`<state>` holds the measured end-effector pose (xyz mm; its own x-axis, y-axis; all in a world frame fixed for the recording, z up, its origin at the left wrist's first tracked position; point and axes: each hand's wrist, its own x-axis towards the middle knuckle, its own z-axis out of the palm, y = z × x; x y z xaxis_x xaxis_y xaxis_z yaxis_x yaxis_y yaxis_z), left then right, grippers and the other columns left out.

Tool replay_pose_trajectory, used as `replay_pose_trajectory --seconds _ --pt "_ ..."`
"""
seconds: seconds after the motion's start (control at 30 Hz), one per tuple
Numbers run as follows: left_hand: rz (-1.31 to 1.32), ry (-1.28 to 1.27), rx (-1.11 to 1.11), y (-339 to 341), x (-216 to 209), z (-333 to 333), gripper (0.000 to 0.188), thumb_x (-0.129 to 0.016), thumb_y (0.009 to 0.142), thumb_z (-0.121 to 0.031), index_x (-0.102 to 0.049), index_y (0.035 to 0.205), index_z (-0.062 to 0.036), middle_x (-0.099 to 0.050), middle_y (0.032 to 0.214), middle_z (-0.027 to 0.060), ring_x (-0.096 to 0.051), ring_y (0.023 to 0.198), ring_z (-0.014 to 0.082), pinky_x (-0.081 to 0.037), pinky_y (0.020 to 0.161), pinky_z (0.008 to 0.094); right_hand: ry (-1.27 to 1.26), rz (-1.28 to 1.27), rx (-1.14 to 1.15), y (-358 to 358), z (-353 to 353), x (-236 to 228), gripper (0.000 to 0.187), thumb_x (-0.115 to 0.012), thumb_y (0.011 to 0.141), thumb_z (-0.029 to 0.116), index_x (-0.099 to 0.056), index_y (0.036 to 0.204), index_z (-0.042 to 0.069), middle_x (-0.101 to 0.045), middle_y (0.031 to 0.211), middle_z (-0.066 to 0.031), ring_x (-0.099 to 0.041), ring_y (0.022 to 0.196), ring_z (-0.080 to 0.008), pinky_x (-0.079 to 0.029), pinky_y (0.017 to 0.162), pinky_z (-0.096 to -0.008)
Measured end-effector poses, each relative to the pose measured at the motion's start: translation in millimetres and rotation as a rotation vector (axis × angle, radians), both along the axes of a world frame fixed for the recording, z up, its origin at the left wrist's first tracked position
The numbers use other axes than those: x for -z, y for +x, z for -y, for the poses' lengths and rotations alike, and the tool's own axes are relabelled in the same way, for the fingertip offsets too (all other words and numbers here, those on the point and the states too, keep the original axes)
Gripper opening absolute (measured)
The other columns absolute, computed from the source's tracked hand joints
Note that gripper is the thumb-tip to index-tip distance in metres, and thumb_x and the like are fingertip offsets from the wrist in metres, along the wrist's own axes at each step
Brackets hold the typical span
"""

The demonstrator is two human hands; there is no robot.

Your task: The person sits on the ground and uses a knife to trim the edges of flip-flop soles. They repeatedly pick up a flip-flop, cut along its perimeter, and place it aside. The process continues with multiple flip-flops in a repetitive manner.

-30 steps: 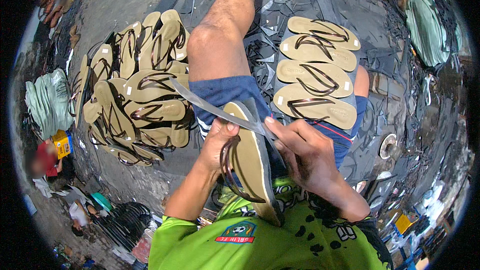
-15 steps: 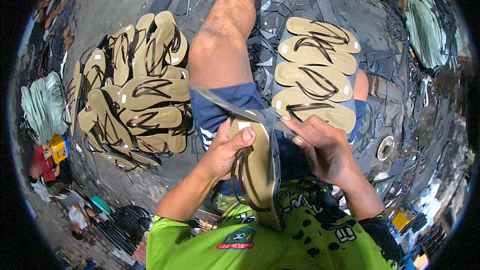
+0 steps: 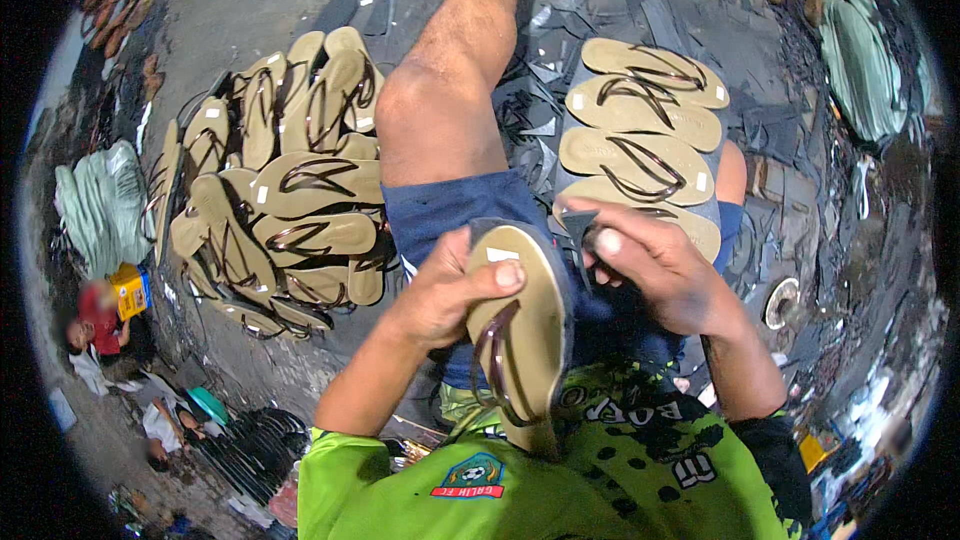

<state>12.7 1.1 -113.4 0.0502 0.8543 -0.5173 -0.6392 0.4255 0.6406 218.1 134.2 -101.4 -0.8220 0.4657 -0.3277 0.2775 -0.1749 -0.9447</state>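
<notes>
From where I watch, a row of tan sandals [image 3: 645,132] lies beyond the right hand [image 3: 655,265]. The held sandal [image 3: 535,325] points lengthwise away from the wearer. I have its left edge clamped in the left hand [image 3: 450,290], thumb flat on top near the far end; the right hand, just off the opposite edge, curls closed around a dark piece [image 3: 578,232].

A tan, brown-strapped sandal [image 3: 537,325] is held with its top showing.

Leg [image 3: 445,105] as barrier between sandals [image 3: 285,198]
</notes>
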Motion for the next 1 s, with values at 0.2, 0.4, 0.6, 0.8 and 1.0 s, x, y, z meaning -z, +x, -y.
replay_pose_trajectory --seconds 0.2,0.4,0.6,0.8,1.0 --pt "-0.171 0.27 -0.981 -43 -30 7 0.029 -0.058 0.093 -0.02 -0.058 0.118 -0.0048 -0.065 0.114 0.0101 -0.062 0.106 0.0198 -0.05 0.096 0.0396 0.033 -0.103 0.624 42 37 -5 0.045 -0.047 0.098 0.023 -0.047 0.137 0.0 -0.06 0.1 -0.0087 -0.057 0.087 -0.0157 -0.047 0.08 -0.0294" --pt "0.335 0.209 -0.702 32 -23 14 0.027 -0.067 0.088 -0.013 -0.06 0.113 -0.0068 -0.067 0.108 0.005 -0.065 0.096 0.017 -0.056 0.089 0.0319 0.669 -0.069 0.353 51 81 -8 0.04 -0.058 0.086 0.004 -0.058 0.126 0.002 -0.061 0.094 -0.0158 -0.061 0.077 -0.0258 -0.05 0.069 -0.0352" --pt "0.529 0.18 -0.782 69 -41 -5 0.028 -0.063 0.092 -0.031 -0.062 0.108 -0.0087 -0.068 0.097 0.0069 -0.068 0.085 0.0158 -0.06 0.075 0.0285 0.899 -0.019 0.415 59 107 10 0.054 -0.072 0.07 0.0 -0.061 0.122 0.012 -0.06 0.087 -0.0127 -0.06 0.07 -0.0273 -0.05 0.06 -0.0369" --pt "0.418 0.118 -0.774 81 -42 -4 0.023 -0.064 0.092 -0.025 -0.061 0.107 -0.009 -0.068 0.097 0.0035 -0.066 0.082 0.0116 -0.059 0.075 0.0264 0.95 0.075 0.418 68 107 5 0.056 -0.074 0.069 0.002 -0.061 0.122 0.013 -0.059 0.086 -0.0112 -0.06 0.071 -0.0273 -0.05 0.062 -0.0373" --pt "0.354 0.163 -0.745 92 -33 8 0.024 -0.063 0.092 -0.022 -0.058 0.111 -0.0087 -0.066 0.104 0.0025 -0.065 0.09 0.0118 -0.055 0.081 0.0262 0.875 0.132 0.363 49 90 -24 0.055 -0.073 0.075 0.006 -0.059 0.127 0.017 -0.058 0.083 -0.0088 -0.06 0.069 -0.0262 -0.049 0.061 -0.0375"
